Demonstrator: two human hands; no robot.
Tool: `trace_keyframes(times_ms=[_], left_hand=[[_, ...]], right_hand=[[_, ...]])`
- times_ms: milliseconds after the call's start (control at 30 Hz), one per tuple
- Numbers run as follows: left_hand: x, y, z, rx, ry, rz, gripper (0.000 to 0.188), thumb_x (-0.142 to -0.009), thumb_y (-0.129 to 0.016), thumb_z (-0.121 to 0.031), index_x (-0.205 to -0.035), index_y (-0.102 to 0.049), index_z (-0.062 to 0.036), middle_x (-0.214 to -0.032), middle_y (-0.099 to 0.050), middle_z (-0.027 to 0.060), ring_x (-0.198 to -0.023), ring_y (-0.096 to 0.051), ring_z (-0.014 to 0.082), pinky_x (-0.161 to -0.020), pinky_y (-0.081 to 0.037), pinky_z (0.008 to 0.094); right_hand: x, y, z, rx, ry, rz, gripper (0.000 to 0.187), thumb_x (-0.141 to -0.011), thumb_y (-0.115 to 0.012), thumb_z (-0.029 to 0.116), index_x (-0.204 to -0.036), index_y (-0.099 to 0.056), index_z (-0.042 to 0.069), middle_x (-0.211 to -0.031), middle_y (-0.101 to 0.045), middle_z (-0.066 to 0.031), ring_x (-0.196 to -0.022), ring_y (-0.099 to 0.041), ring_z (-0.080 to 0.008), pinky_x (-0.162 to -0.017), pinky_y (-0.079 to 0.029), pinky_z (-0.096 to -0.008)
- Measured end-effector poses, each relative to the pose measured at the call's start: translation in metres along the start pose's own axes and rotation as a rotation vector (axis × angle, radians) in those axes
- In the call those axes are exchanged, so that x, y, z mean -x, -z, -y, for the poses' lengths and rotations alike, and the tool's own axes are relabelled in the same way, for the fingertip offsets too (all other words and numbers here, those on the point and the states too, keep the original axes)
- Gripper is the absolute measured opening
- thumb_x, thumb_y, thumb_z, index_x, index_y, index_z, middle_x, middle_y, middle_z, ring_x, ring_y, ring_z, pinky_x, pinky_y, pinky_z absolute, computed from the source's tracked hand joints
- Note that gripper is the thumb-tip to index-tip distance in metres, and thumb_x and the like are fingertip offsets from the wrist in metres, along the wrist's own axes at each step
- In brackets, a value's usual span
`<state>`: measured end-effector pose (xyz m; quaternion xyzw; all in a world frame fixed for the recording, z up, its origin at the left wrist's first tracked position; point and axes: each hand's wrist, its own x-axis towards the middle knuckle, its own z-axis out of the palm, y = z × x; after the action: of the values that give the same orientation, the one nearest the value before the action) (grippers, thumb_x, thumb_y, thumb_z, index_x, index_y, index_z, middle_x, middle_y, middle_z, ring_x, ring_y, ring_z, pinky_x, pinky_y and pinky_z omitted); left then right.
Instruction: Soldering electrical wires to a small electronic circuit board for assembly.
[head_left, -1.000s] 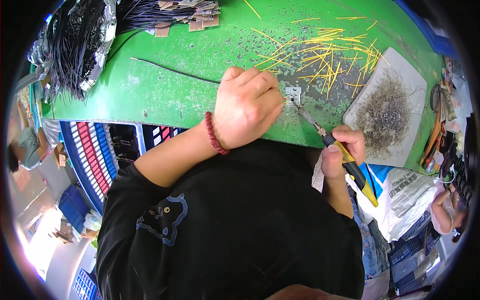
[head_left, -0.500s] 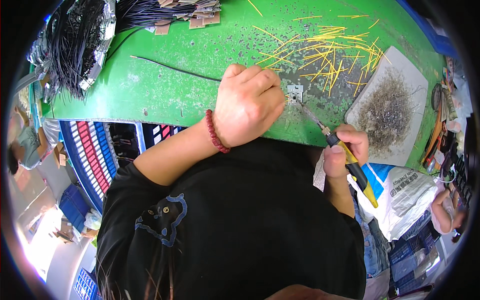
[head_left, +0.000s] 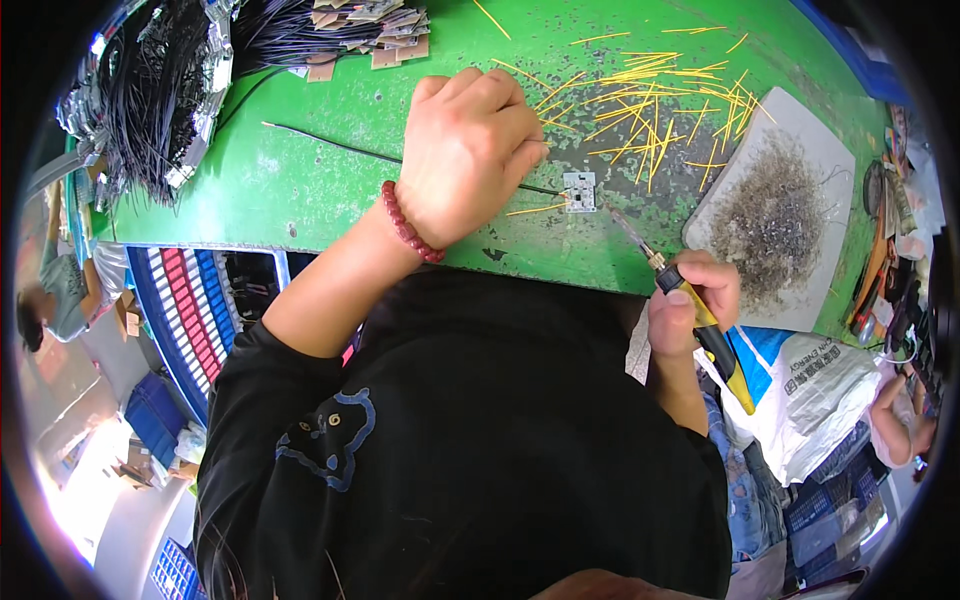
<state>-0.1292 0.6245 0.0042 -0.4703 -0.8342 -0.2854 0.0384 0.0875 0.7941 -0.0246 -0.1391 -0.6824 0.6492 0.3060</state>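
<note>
My right hand (head_left: 695,300) grips a yellow and black soldering iron (head_left: 708,335). Its tip points up and left, a short gap from the right edge of a small pale circuit board (head_left: 580,181) on the green table. A black cable (head_left: 335,141) runs beneath my left hand (head_left: 470,150) and comes out towards the board's left side. Below that cable, a yellow wire (head_left: 535,210) sticks out leftward from the board. My left hand, with a red bead bracelet at the wrist, is closed above the cable; what its fingers hold, if anything, is hidden.
Loose yellow wires (head_left: 655,110) lie scattered beyond the board. To the right, a grey slab (head_left: 840,170) carries a heap of dark debris (head_left: 770,220). Bundles of black cables (head_left: 155,110) fill the far left. A blue crate (head_left: 185,320) stands below the table edge.
My left hand has moved left and away from the board, uncovering the yellow wire and the cable's end. The soldering iron's tip has drawn back slightly from the board.
</note>
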Motion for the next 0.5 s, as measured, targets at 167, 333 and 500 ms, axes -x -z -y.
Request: trace_keyframes(times_ms=[167, 333, 500], left_hand=[[-0.003, -0.001, -0.004, -0.087, -0.049, 0.020, 0.011, -0.073, -0.072, -0.010, -0.079, -0.063, -0.0098, -0.088, -0.060, 0.0013, -0.084, -0.057, 0.0227, -0.076, -0.040, 0.0372], [0.009, 0.017, -0.020, 0.072, -0.025, 0.020, 0.011, -0.078, -0.070, -0.008, -0.080, -0.059, -0.0083, -0.083, -0.063, 0.0048, -0.076, -0.060, 0.0257, -0.073, -0.044, 0.0379], [0.024, 0.019, -0.035, 0.306, -0.018, 0.085, 0.014, -0.076, -0.075, -0.005, -0.083, -0.063, -0.0067, -0.076, -0.065, 0.0063, -0.064, -0.060, 0.0270, -0.060, -0.047, 0.0376]], right_hand=[[0.001, 0.000, 0.000, -0.003, -0.001, -0.013, 0.040, -0.084, -0.074, 0.032, -0.096, -0.052, 0.000, -0.085, -0.058, -0.0116, -0.071, -0.051, -0.0135, -0.062, -0.039, -0.0248], [0.000, -0.002, 0.000, -0.014, 0.010, 0.006, 0.039, -0.084, -0.074, 0.030, -0.096, -0.052, 0.000, -0.085, -0.057, -0.0110, -0.071, -0.050, -0.0124, -0.062, -0.039, -0.0246], [-0.001, -0.005, 0.000, -0.016, 0.019, 0.006, 0.039, -0.084, -0.073, 0.029, -0.096, -0.052, -0.001, -0.084, -0.057, -0.0103, -0.070, -0.049, -0.0116, -0.062, -0.038, -0.0245]])
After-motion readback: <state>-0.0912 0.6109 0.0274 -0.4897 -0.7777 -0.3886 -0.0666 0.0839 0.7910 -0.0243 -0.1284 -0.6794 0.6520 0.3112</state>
